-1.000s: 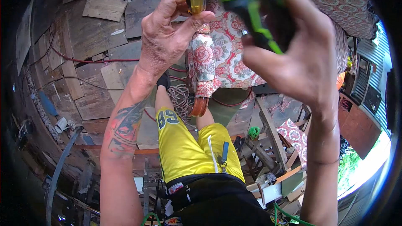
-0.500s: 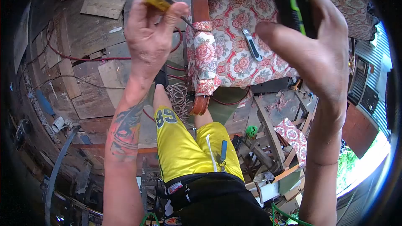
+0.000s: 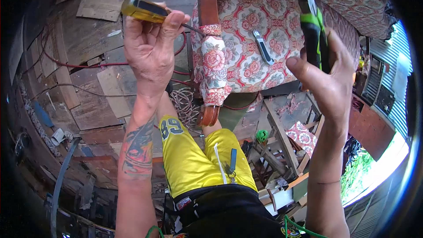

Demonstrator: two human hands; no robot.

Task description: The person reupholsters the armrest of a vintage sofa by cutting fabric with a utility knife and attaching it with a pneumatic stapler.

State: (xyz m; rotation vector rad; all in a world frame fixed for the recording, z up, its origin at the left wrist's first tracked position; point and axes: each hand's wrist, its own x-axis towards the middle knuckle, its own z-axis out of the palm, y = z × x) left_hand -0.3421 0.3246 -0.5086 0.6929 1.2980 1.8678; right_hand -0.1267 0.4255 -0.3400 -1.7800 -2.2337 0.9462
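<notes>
Screwdriver (image 3: 146, 11) upper L of frame, gripped in L hand (image 3: 151, 61) w/ curled fingers, pointing at floral armrest cover (image 3: 214, 61). Gripping green/blk tool (image 3: 313, 39) w/ R hand (image 3: 329, 75), upper R, thumb out.

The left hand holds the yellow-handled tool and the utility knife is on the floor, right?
Not quite: the head view shows the utility knife lying on the floral seat. The left hand does hold the yellow-handled tool.
</notes>
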